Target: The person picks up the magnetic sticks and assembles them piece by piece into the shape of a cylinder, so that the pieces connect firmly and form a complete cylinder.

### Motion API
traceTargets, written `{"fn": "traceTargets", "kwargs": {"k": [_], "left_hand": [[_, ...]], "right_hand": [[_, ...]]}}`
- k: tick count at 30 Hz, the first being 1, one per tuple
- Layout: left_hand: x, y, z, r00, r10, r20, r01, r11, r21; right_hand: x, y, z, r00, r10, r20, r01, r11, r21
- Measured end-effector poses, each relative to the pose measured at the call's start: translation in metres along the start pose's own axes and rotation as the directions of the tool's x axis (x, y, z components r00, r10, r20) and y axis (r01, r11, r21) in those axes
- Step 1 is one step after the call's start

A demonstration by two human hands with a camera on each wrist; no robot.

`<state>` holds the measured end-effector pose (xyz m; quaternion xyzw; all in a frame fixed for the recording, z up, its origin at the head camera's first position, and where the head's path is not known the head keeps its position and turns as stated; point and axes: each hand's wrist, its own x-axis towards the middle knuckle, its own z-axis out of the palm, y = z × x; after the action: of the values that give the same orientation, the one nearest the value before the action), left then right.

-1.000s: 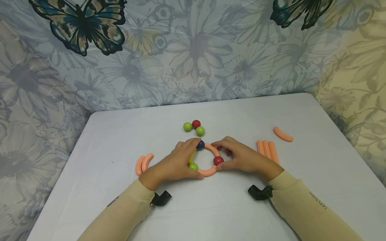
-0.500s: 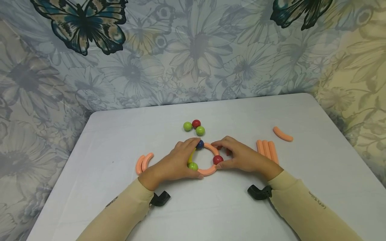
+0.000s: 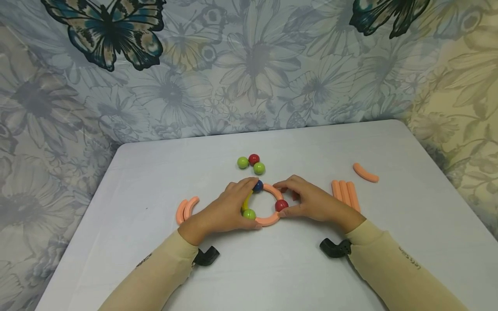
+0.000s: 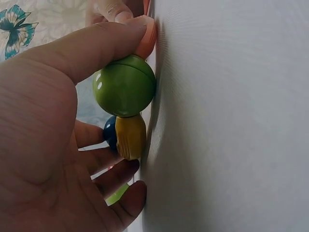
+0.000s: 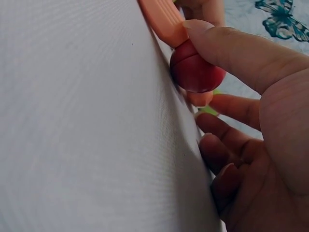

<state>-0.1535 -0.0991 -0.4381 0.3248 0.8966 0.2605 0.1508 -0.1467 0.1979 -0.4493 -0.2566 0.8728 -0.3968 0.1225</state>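
A ring of toy balls and curved rods lies at the table's middle in the head view. It joins a blue ball [image 3: 258, 186], a red ball [image 3: 282, 205], a green ball [image 3: 249, 214], two orange curved rods [image 3: 267, 221] and a yellow rod [image 4: 129, 137]. My left hand [image 3: 229, 208] holds its left side, thumb by the green ball and fingertips near the blue one, covering much of the yellow rod. From the right, my right hand [image 3: 309, 199] grips it with the thumb at the red ball [image 5: 197, 67] and a finger at the upper orange rod.
Two green balls [image 3: 243, 162] and a red ball [image 3: 254, 159] sit beyond the ring. Two curved orange rods [image 3: 190, 207] lie left, partly behind the left hand. Several straight orange rods [image 3: 344, 194] and one curved orange rod [image 3: 365, 172] lie right on the white table [image 3: 272, 276].
Almost nothing differs. Both hands keep their places on the ring, which has shifted very slightly left since the first frame.
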Motion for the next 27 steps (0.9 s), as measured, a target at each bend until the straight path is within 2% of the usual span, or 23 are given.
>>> {"fn": "traceTargets", "kwargs": {"k": [27], "left_hand": [[-0.0007,0.0023,0.0,1.0,0.002,-0.015,-0.002,1.0,0.011]], "right_hand": [[0.0001,0.0013,0.0017,1.0,0.014,-0.013,-0.014,1.0,-0.007]]}}
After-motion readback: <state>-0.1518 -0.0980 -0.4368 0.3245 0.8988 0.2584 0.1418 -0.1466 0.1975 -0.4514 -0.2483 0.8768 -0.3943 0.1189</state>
